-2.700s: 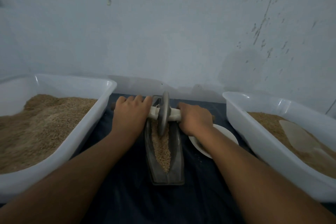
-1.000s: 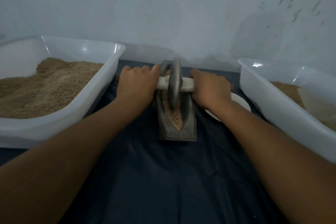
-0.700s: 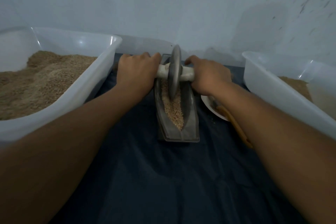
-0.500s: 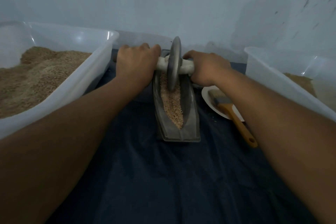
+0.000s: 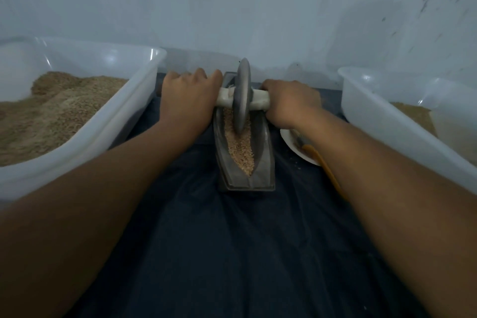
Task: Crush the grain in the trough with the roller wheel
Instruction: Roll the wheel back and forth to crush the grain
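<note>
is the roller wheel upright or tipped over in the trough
Upright. The roller wheel stands on edge in the grain of the trough.

Trough (image 5: 244, 160) lies centre on the cloth-covered desk (image 5: 232, 253), long axis running away toward the wall (image 5: 232, 2). Grain (image 5: 240, 147) in it; roller wheel (image 5: 242, 98) stands upright in the far half. Left hand (image 5: 189, 100) on the axle left of the wheel, right hand (image 5: 290, 103) right. Left tub (image 5: 98, 124) left of trough, right tub (image 5: 387, 124) right; plate (image 5: 296, 148) with brush (image 5: 322, 165) between trough and right tub.

Grey roller wheel (image 5: 242, 97) upright in trough (image 5: 263, 162); tan grain (image 5: 241, 148), seemingly uncrushed
</note>
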A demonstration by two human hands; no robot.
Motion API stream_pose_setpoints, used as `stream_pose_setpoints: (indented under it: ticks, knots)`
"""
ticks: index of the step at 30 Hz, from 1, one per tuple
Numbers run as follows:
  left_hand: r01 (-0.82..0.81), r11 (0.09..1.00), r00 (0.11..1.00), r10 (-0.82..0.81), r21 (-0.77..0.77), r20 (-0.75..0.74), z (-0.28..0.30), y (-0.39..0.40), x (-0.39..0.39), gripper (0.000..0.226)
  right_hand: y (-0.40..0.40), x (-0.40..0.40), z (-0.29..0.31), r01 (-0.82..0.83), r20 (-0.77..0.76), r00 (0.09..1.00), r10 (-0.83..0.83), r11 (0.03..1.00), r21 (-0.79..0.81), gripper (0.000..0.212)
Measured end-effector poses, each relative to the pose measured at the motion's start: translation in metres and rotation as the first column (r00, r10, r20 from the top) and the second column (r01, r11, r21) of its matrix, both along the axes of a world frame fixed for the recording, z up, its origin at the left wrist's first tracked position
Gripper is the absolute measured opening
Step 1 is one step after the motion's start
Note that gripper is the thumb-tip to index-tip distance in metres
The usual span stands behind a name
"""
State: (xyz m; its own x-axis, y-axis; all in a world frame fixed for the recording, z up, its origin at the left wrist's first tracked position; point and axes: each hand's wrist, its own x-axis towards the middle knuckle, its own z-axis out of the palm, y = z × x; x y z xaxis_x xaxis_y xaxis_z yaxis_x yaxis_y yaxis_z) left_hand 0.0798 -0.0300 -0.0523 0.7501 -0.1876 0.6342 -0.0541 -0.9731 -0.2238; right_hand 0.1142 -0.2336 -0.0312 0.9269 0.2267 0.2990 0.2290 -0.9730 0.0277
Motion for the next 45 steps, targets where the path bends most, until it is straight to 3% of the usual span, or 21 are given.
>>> stream_pose_setpoints:
  ticks: [4,11,17,28,36,40,45]
  knots:
    - [-0.004,1.0,1.0,0.004,-0.025,0.013,-0.002,0.0,-0.017,0.018,-0.001,-0.017,-0.011,-0.03,0.129,0.991,0.027,0.999,0.018,0.027]
    - [-0.008,1.0,0.999,0.007,-0.029,-0.037,-0.002,-0.005,-0.046,0.036,-0.005,-0.05,-0.019,-0.057,0.219,0.975,0.048,0.998,0.033,0.023]
    - [0.022,1.0,1.0,-0.022,-0.021,-0.01,-0.002,-0.006,-0.064,0.033,-0.007,-0.079,-0.024,-0.055,0.304,0.952,0.037,0.997,0.051,0.022]
    - [0.02,1.0,0.992,-0.019,0.006,-0.121,0.006,-0.004,-0.084,0.045,-0.009,-0.104,-0.024,-0.042,0.324,0.945,0.036,0.999,0.01,0.025]
    - [-0.018,0.998,0.997,0.022,0.063,-0.07,0.004,-0.006,-0.081,0.042,-0.009,-0.093,-0.028,-0.053,0.311,0.95,0.036,0.997,0.048,0.02]
    - [-0.014,0.999,0.994,0.017,0.033,-0.105,0.004,-0.005,-0.065,0.04,-0.008,-0.077,-0.026,-0.039,0.29,0.957,0.031,0.999,0.022,0.022]
    - [0.02,1.0,0.999,-0.02,0.011,-0.045,-0.002,-0.001,-0.05,0.029,-0.006,-0.059,-0.021,-0.039,0.254,0.967,0.034,0.999,0.015,0.023]
